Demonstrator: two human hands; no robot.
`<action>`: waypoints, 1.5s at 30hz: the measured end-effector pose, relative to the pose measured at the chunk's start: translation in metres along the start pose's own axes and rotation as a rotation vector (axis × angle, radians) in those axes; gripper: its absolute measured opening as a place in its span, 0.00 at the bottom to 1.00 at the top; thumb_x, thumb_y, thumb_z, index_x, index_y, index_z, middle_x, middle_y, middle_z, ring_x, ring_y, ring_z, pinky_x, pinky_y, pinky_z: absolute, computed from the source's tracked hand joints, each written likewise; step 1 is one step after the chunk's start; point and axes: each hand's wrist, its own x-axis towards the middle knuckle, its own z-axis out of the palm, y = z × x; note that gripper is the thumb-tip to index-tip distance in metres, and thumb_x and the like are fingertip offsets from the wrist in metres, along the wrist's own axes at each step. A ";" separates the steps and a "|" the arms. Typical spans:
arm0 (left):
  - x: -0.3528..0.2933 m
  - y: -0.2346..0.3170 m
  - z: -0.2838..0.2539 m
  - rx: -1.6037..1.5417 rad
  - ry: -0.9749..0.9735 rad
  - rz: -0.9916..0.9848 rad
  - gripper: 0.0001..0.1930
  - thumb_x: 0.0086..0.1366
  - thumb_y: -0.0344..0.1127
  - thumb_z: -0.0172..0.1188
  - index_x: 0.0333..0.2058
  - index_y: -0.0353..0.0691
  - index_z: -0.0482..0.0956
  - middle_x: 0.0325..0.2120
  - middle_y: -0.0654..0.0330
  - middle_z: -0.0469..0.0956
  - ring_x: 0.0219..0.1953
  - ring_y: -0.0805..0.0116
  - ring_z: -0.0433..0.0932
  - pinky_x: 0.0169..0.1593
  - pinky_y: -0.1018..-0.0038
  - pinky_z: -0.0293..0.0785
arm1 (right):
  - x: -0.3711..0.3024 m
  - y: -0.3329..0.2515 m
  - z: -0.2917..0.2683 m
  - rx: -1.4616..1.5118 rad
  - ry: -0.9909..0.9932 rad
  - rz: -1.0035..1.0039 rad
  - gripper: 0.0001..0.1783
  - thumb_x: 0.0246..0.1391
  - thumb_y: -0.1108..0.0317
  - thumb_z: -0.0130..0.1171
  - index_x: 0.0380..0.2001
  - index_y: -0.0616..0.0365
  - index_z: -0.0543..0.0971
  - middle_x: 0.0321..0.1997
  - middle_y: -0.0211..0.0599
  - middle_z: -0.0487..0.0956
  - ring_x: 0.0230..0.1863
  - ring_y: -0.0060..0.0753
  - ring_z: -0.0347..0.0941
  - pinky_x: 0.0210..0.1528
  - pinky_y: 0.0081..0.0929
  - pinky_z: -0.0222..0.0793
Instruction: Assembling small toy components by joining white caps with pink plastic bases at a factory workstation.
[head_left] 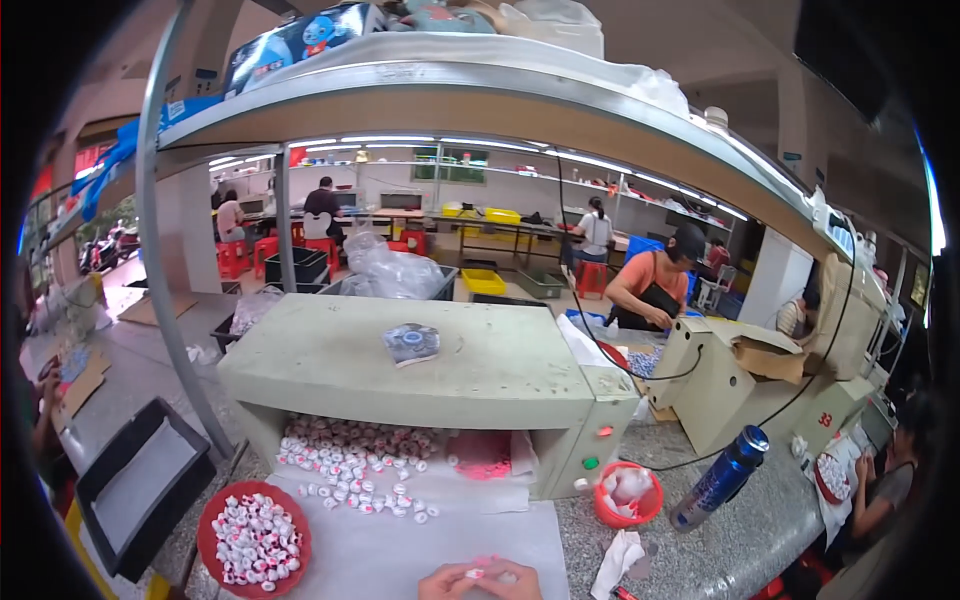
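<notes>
At the bottom middle, my left hand [446,583] and my right hand [516,584] meet over the white sheet [420,548]. Their closed fingertips pinch a small white piece with pink on it [474,574] between them. A pale spot shows by the right fingers, too small to make out. To the left stands a red bowl [206,545], heaped with similar small white pieces [262,535] marked pink and dark. More such pieces [355,468] lie under the pale green machine housing [400,375] and spill forward onto the sheet.
A black tray [92,505] sits at the far left. Right of the housing are a red basket [655,508] with white wads, a blue bottle [722,476] and a crumpled tissue [616,562]. A shelf [440,78] spans overhead. People work across the bench and at the right.
</notes>
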 end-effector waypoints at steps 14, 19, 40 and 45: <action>0.009 -0.020 -0.008 -0.547 -0.041 -0.113 0.22 0.54 0.34 0.59 0.47 0.39 0.67 0.27 0.59 0.75 0.32 0.71 0.75 0.34 0.76 0.74 | -0.001 -0.068 0.007 -0.101 -0.097 -0.067 0.11 0.39 0.70 0.63 0.29 0.59 0.76 0.31 0.35 0.76 0.36 0.30 0.71 0.40 0.25 0.67; 0.008 -0.013 -0.019 -0.328 -0.078 0.012 0.16 0.55 0.34 0.59 0.42 0.37 0.71 0.27 0.61 0.76 0.29 0.73 0.74 0.33 0.75 0.73 | 0.000 -0.057 0.014 -0.271 -0.069 -0.022 0.14 0.42 0.61 0.61 0.29 0.61 0.78 0.29 0.40 0.78 0.32 0.32 0.73 0.37 0.27 0.68; -0.009 0.020 -0.033 0.013 -0.040 -0.036 0.11 0.58 0.29 0.54 0.41 0.37 0.73 0.31 0.61 0.76 0.32 0.76 0.75 0.36 0.78 0.72 | -0.004 -0.026 0.014 0.055 0.009 0.039 0.03 0.42 0.79 0.57 0.22 0.63 0.74 0.28 0.39 0.76 0.23 0.22 0.69 0.28 0.19 0.67; -0.018 0.034 -0.159 0.696 0.694 0.260 0.10 0.53 0.23 0.55 0.36 0.37 0.76 0.29 0.59 0.74 0.29 0.71 0.75 0.34 0.77 0.71 | 0.005 -0.079 0.014 0.243 0.104 0.365 0.06 0.42 0.80 0.58 0.28 0.64 0.73 0.27 0.37 0.76 0.20 0.20 0.68 0.28 0.17 0.68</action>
